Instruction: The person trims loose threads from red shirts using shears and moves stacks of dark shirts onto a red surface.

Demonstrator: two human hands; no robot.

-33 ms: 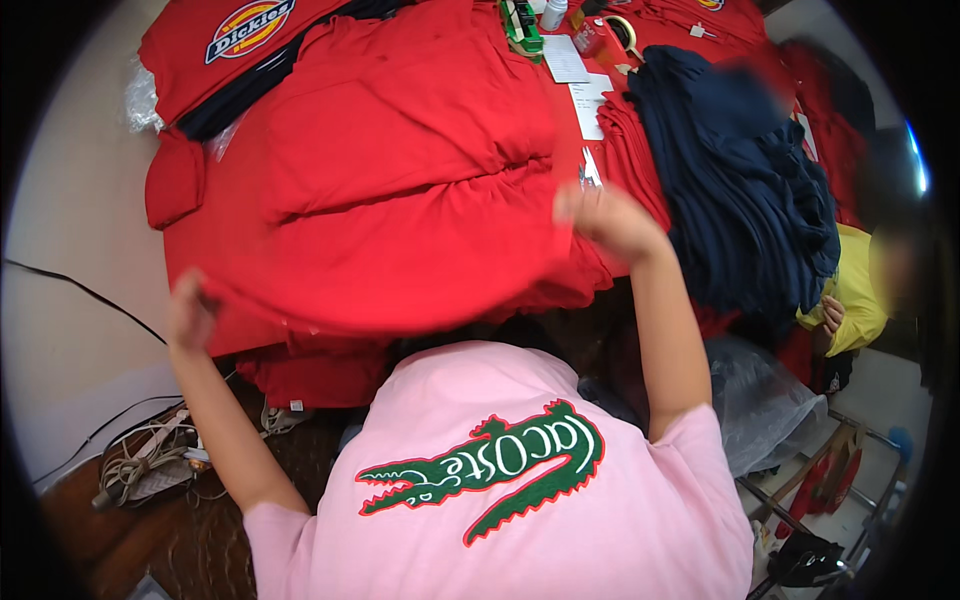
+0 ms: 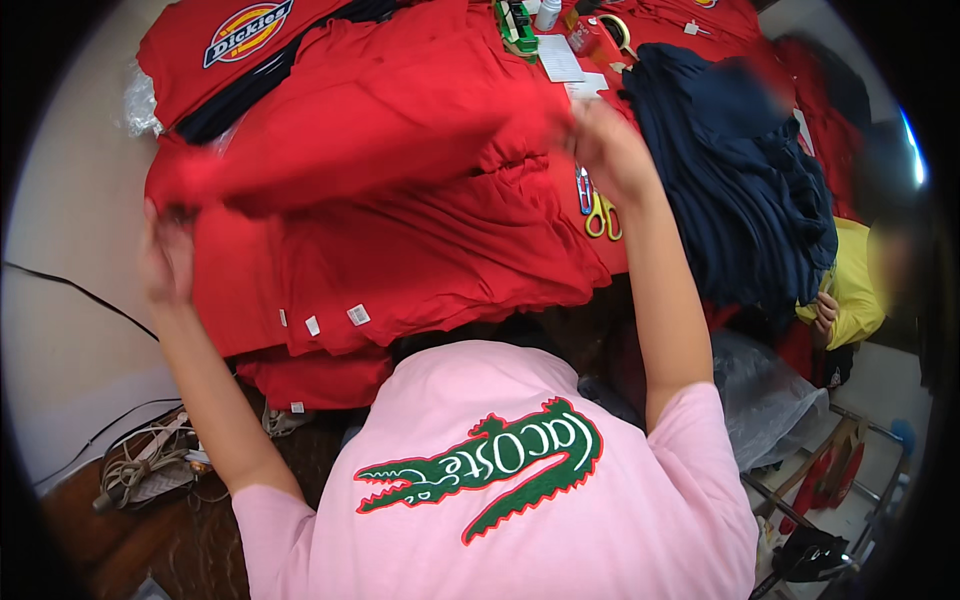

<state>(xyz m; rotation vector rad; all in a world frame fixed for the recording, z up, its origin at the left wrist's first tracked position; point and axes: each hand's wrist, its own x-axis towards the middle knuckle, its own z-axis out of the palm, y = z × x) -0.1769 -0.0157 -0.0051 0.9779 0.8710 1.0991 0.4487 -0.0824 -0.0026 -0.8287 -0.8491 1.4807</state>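
A red shirt point(image 2: 370, 150), blurred by motion, is stretched between my two hands above a stack of red shirts point(image 2: 440, 260). At its left end, my left hand point(image 2: 170, 260) has its fingers closed at the edge of the cloth, partly blurred. My right hand point(image 2: 612, 155) pinches the other end, the fingertips partly lost in the blur. Small white labels point(image 2: 358, 315) show along the near edge of the stack. Yellow-handled scissors point(image 2: 601, 218) lie just below my right hand, beside a small cutting tool with a blue and red handle point(image 2: 583, 188).
Dark navy garments point(image 2: 730, 190) are heaped on the right, with a person in a yellow sleeve point(image 2: 857, 285) beyond. Papers point(image 2: 560, 58), a green tape dispenser point(image 2: 517, 28) and a tape roll point(image 2: 616, 32) lie at the back. Coiled cables point(image 2: 145, 460) sit on the lower left.
Both hands have moved up and away from me, carrying the red shirt's near edge with them. The labels on the stack below and the yellow scissor handles have come into sight.
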